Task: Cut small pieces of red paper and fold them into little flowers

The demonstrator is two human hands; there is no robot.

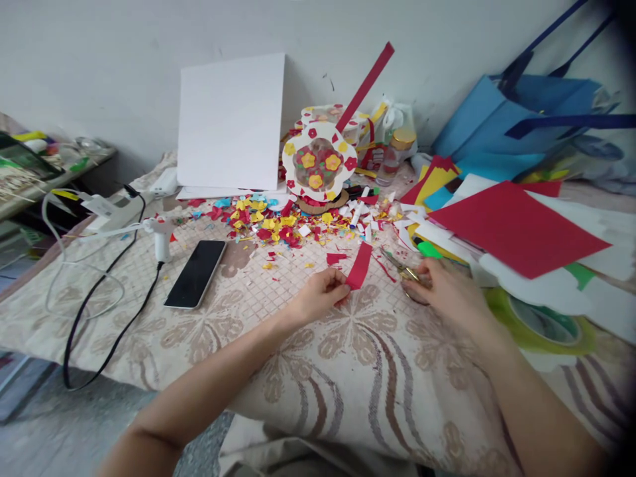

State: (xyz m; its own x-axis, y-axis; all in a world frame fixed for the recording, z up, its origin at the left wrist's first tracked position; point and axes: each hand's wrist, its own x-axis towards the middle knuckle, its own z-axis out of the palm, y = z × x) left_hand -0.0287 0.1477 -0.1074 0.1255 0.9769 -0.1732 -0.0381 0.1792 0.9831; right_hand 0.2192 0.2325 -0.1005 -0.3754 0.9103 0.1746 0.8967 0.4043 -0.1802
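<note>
Between the fingertips of my left hand (322, 295) is a small strip of red paper (360, 265), its free end pointing up and away. My right hand (444, 285) is closed around the handles of a pair of scissors (405, 270), whose blades point toward the far left. A thin red paper sliver (383, 266) lies by the blades, and a few red scraps (336, 257) sit just beyond my left hand. Behind them stands a white flower-shaped paper piece (320, 162) decorated with red and yellow flowers, with a long red strip (366, 86) rising from it.
Paper scraps (268, 222) cover the table's back middle. A phone (196, 273), a white glue gun (161, 240) and cables lie left. Coloured paper sheets (519, 225), a roll of tape (544, 321) and a blue bag (521, 119) are right. A white board (231, 122) leans on the wall.
</note>
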